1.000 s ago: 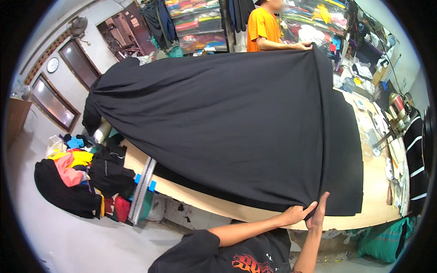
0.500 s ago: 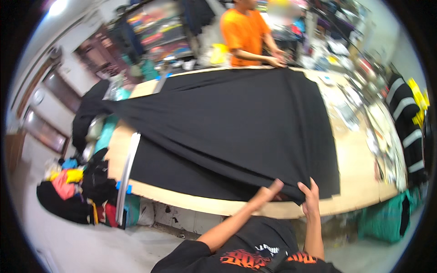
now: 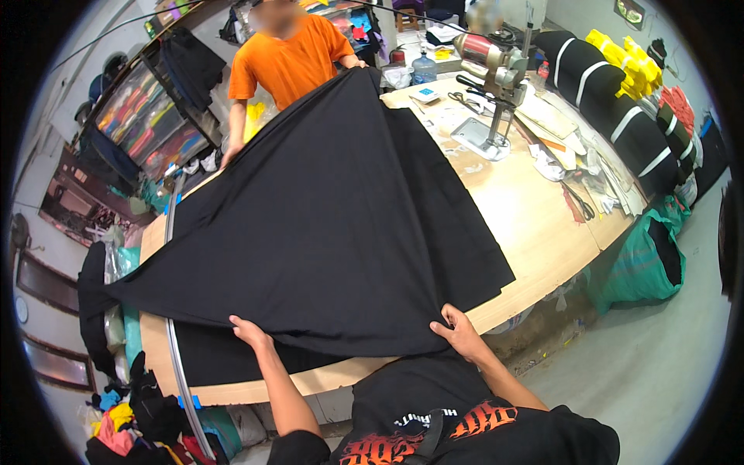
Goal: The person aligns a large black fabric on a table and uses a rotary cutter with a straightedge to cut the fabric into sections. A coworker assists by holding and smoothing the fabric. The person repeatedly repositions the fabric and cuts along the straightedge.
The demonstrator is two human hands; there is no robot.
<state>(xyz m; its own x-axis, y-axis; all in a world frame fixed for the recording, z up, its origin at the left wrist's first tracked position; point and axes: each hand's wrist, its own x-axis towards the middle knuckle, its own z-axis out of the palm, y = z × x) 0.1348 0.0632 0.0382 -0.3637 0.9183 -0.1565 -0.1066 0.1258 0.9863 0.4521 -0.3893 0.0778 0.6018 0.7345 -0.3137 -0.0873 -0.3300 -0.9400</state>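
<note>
A wide sheet of black fabric [image 3: 310, 209] is stretched over the table, its near edge raised toward me. My left hand [image 3: 252, 331] pinches that near edge left of centre. At the fabric's near right corner, my right hand [image 3: 457, 333] grips the edge with thumb and bent fingers. More black fabric [image 3: 457, 225] lies flat beneath on the wooden table [image 3: 535, 217], showing along the right side. Across the table, a person in an orange shirt [image 3: 291, 58] has one hand on the sheet's far right corner and the other near its far edge at the left.
A metal rail [image 3: 172, 341] crosses the table's left end. An upright cutting machine [image 3: 500, 85], scissors [image 3: 580, 203] and paper scraps occupy the right end. Green sacks [image 3: 643, 260] and black rolls [image 3: 597, 85] stand beyond it. Clothes [image 3: 116, 426] are heaped at lower left.
My hands have moved apart, the left one going left along the near edge. The person opposite now lifts the far corner. My view has turned to the right.
</note>
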